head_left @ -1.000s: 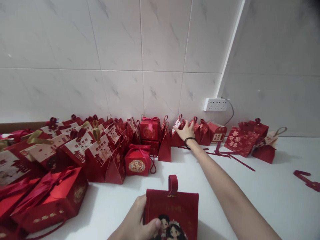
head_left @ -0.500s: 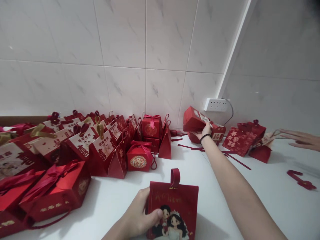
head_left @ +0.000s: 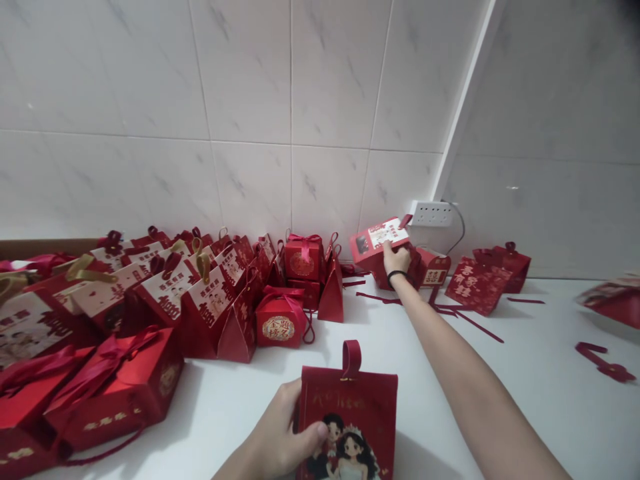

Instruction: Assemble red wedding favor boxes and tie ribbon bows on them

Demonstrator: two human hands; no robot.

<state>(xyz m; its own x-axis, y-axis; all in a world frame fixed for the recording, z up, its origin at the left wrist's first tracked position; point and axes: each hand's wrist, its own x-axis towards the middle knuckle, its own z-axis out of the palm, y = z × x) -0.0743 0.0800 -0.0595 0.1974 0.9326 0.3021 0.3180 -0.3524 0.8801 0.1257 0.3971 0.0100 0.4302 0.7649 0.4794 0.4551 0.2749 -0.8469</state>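
My left hand is closed around the side of a red gift box, its thumb on the front. That box carries a printed bride and groom and has a dark red ribbon loop on top. Further off, near the wall, my right hand grips another red gift box with a white printed panel and a ribbon loop. This second box is tilted. Just to its right stands a smaller red box with a gold label. My right fingertips are partly hidden.
Many red gift boxes crowd the left of the white table. A box with a pink bow sits mid-table. Loose dark red ribbons lie at right, below a socket strip. Another red box is blurred at the right edge.
My right hand has moved left and turned its box so the white panel shows more. At right, the tan-looped box has left its place, and the co-worker's hand is out of view.
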